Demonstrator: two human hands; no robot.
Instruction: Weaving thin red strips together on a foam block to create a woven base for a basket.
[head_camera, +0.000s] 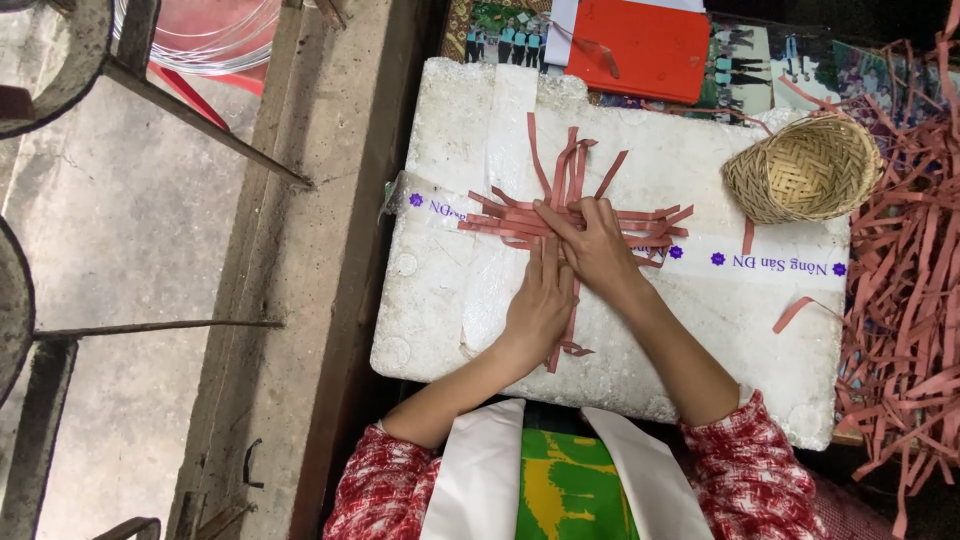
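Several reddish-brown flat strips (575, 180) lie crossed in a loose weave on top of a white foam box (690, 340). My left hand (540, 305) rests flat on the strips that run toward me, fingers pointing away. My right hand (592, 245) lies over the crossing point, its fingers pressing the horizontal strips to the left. Both hands press down on the strips rather than lifting them. One strip end (570, 350) curls out below my left palm.
A small woven basket (805, 170) lies tipped at the box's far right corner. A heap of loose reddish strips (905, 300) fills the right side. An orange-red folder (640, 45) lies beyond the box. Metal frames (150, 80) and a concrete floor are at left.
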